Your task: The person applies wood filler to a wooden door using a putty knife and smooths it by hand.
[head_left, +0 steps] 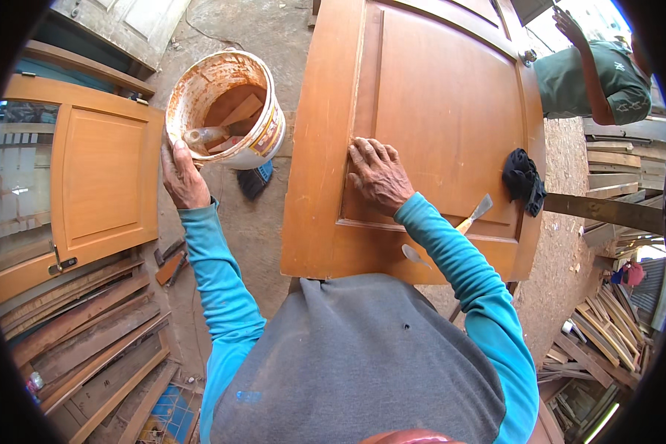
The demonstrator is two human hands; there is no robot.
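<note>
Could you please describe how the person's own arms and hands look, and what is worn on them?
Both hands, left hand and right hand, are bare, with no gloves. Long turquoise sleeves cover both arms to the wrists, fitting closely. No rings or watch can be seen.

— What lies around the workplace?
— A dusty concrete floor (251,229) in daylight. At nine o'clock a second wooden door (100,177), with stacked planks (89,348) at seven.
— And the other side?
— More scrap timber (607,325) at four o'clock, and a person in green (596,78) at two.
</note>
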